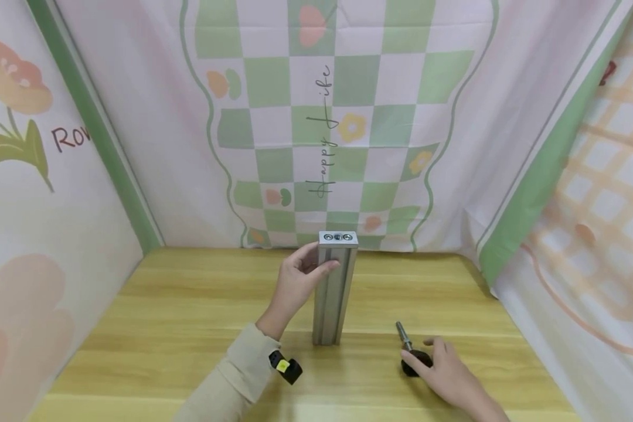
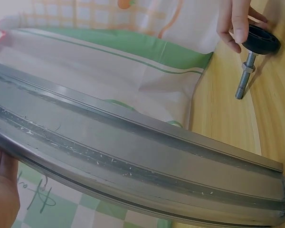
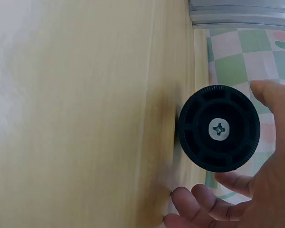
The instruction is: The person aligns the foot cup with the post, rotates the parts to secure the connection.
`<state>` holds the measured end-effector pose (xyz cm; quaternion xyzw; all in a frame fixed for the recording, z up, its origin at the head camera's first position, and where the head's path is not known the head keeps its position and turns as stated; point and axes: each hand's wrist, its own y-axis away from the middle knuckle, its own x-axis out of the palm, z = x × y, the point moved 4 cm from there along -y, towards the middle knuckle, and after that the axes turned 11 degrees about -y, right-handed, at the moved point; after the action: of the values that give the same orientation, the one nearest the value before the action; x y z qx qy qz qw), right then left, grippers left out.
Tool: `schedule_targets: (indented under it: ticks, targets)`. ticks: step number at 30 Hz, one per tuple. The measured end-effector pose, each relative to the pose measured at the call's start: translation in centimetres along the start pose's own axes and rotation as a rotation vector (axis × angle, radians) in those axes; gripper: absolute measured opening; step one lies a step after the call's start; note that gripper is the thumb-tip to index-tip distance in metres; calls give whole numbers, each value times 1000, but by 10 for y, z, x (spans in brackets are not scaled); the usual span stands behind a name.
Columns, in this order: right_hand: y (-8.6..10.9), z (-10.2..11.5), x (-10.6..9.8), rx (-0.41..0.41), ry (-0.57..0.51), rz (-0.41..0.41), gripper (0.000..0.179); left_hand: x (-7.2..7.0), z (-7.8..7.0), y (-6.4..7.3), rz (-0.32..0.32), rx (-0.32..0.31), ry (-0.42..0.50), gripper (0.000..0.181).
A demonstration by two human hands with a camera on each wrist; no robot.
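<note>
Black foot (image 3: 220,129) lies on table (image 1: 206,305), bolt (image 1: 404,336) aimed away; right hand (image 1: 451,376) curves about it, whether pinching, can't tell. Farther off, left hand (image 1: 295,282) pinches upright bar (image 1: 329,308) near top. End plate (image 1: 338,242) looks already seated on bar; foot sits apart, unjoined.

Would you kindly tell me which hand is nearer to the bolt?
The right. The right hand is close beside the bolt, at its black base; the left hand is farther off, holding the upright bar near its top.
</note>
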<state>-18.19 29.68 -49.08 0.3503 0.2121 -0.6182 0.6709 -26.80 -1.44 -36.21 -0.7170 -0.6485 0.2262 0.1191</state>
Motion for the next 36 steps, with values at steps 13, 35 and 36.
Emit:
schedule_targets:
  ticks: [13,35,36]
  targets:
    - [3,2,7,-18,-52,-45,70,0,1,-1,3,-7,-4,40]
    - [0,-6,-7,-21,-170,-68,68,1,2,1,-1,-26,32,39]
    - [0,-6,-7,-24,-173,-73,68,1,2,1,0,-26,30,38]
